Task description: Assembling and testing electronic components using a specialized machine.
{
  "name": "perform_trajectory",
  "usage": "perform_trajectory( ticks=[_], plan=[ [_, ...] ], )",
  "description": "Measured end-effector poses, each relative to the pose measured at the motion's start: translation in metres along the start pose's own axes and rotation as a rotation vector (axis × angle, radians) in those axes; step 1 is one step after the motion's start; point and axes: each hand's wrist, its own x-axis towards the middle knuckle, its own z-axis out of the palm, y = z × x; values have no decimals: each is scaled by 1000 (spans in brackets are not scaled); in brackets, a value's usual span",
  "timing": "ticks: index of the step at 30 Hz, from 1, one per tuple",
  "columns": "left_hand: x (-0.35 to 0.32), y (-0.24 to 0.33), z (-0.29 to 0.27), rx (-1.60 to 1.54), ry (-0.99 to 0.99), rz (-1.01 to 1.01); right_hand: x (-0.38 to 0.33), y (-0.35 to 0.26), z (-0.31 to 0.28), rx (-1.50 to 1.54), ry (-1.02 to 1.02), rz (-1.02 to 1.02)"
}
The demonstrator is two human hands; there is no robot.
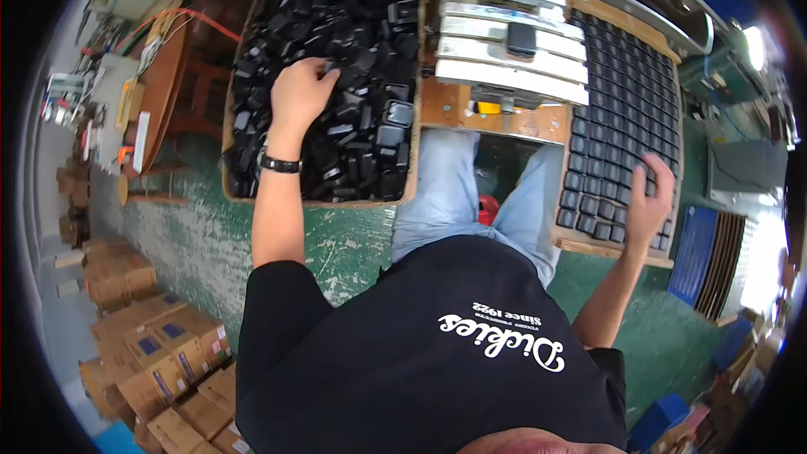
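My left hand [300,94] is over a large box [228,130] heaped with small black plastic cases [336,13]. Its fingers curl down toward the heap, thumb close to the index finger; whatever they pinch is hidden. On the right, my right hand [654,197] rests over the near part of a tray [574,245] filled with rows of black cases [618,76]. Thumb and fingers there are curved and apart, close above the cases. Between box and tray, one black case [521,39] lies on a white slatted metal fixture [471,71].
The fixture stands on a wooden bench [538,124] in front of my legs. Cardboard cartons [168,353] are stacked at the lower left. A brown table [166,88] stands left of the box. Blue panels [694,252] lean at the right.
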Motion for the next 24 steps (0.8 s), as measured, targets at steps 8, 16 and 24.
perform_trajectory(
  ticks=[8, 16, 24],
  plan=[
    [15, -12, 17, -246, 58, 106, 37, -86, 53, 427, 61, -368],
    [-12, -12, -2, -618, 88, -38, 30, -111, 102, 404, 184, -494],
    [-55, 26, 4, -964, -38, -11, 25, -107, 106, 316, 111, -525]
  ],
)
